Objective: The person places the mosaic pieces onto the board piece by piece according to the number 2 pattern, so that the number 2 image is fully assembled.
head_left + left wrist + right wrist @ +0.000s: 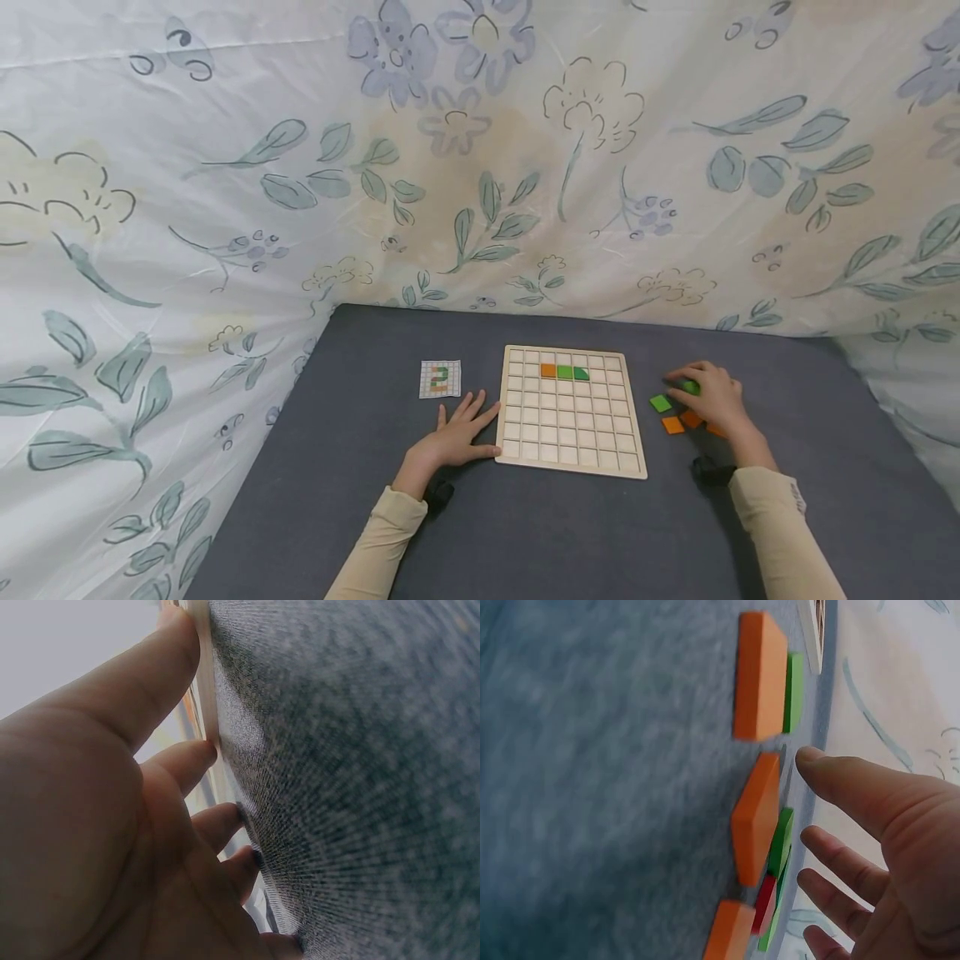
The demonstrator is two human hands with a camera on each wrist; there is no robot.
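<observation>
My left hand (pixel 450 437) lies spread on the table, thumb and index fingertip against the left edge of a wooden grid board (pixel 558 417). In the board's second row sit an orange square tile (pixel 548 370), a green square tile (pixel 565 372) and a green round-cornered tile (pixel 581 373). My right hand (pixel 716 396) hovers over loose tiles right of the board, its fingers loosely bent and nothing between them in the right wrist view. Around it are a green tile (pixel 660 403), an orange tile (pixel 672 425) and a red tile (pixel 764 904); the hand partly covers others.
A small pattern card (pixel 440 379) with a coloured figure on a grid lies left of the board. Dark grey cloth (pixel 570 533) covers the table. A floral curtain (pixel 480 208) hangs behind the far edge and along the sides.
</observation>
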